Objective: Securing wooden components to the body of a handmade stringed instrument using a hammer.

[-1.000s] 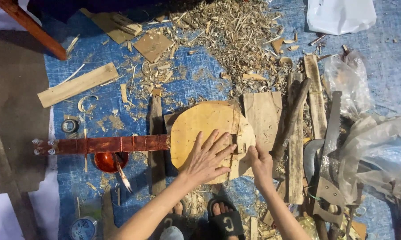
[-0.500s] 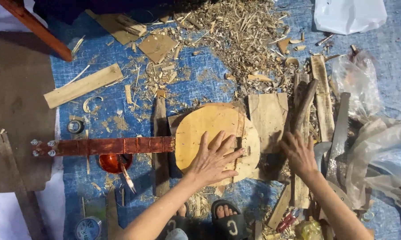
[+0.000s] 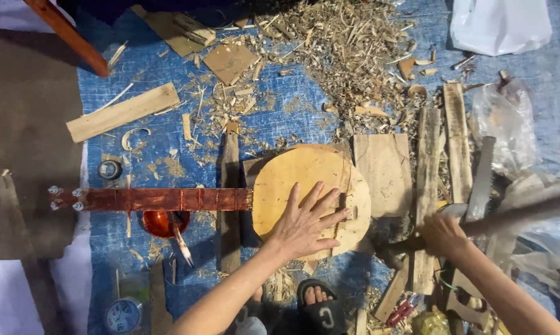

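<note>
Spread wide under everything: blue woven tarp (image 3: 292, 118), dusted with sawdust, its upper middle heaped with pale curled wood shavings (image 3: 348, 43). Along the tarp's left edge, a flat brown mat (image 3: 25, 142).

Near the tarp's centre, resting flat: an unfinished stringed instrument, its round pale wooden soundboard (image 3: 304, 180) smooth and bare, its long glossy red-brown neck (image 3: 156, 199) running left, ending in metal tuning pegs at the tarp's left edge. Pressed on the soundboard's lower right part: left hand (image 3: 304, 223), palm down, fingers splayed open and flat on the wood.

Just right of the soundboard, rough weathered planks (image 3: 425, 180) standing lengthwise, and a square pale board (image 3: 382, 174) touching the round rim. Toward the upper left corner, a light rectangular offcut (image 3: 123, 112) lying aslant.

Toward the tarp's right edge, over the planks: right hand (image 3: 442, 234), fingers closed round a long dark handle (image 3: 515, 217), motion-blurred, stretching right; its far end unclear.

Below the neck, a shiny red bowl (image 3: 159, 222). Left of it, above the neck, a small roll of tape (image 3: 110, 169). At the tarp's lower edge, a black sandal (image 3: 320, 307).
</note>
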